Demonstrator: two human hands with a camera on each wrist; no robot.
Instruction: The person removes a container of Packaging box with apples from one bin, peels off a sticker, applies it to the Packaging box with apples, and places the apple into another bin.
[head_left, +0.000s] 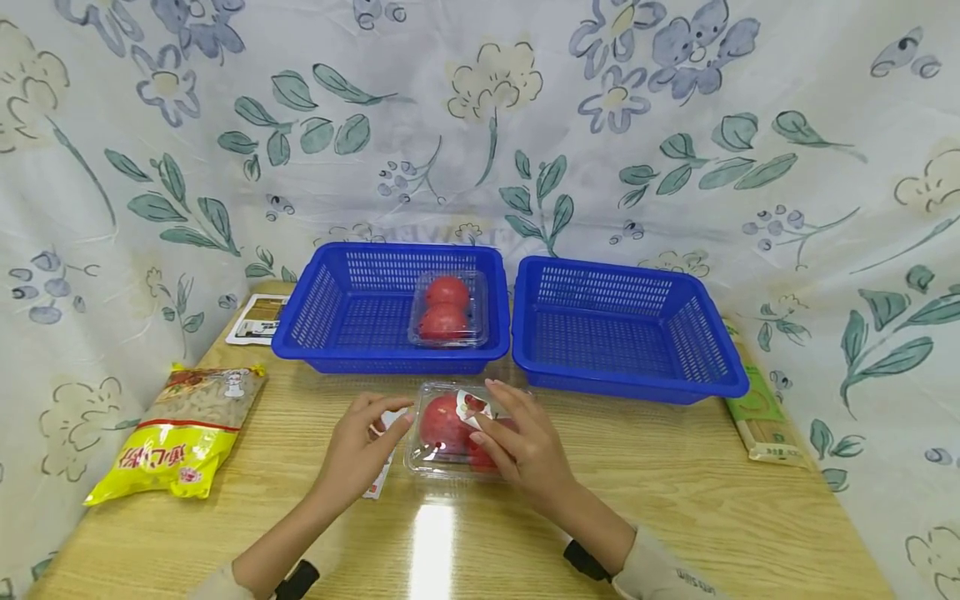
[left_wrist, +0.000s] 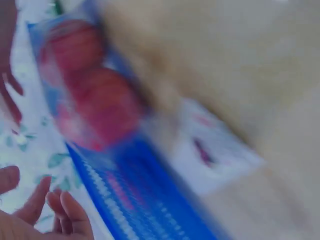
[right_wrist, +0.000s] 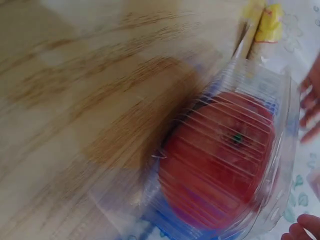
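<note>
A clear plastic box (head_left: 429, 463) holding red tomatoes (head_left: 442, 427) lies on the table before me. Over its lid my right hand (head_left: 528, 446) pinches a white sticker (head_left: 472, 406) with a red picture on it. Beside the box's left edge is my left hand (head_left: 362, 442), fingers relaxed and holding nothing. Partly under that hand lies a sticker sheet (head_left: 377, 482), which shows blurred in the left wrist view as a white sheet (left_wrist: 210, 150). In the right wrist view a tomato (right_wrist: 220, 160) shows through the box's ridged wall; the sticker is hidden there.
Behind stand two blue baskets; the left basket (head_left: 345, 358) contains another tomato box (head_left: 480, 321), and the right basket (head_left: 637, 379) is beside it. A yellow bag (head_left: 180, 442) and a flat packet (head_left: 255, 321) lie left. At right lies a green packet (head_left: 765, 417).
</note>
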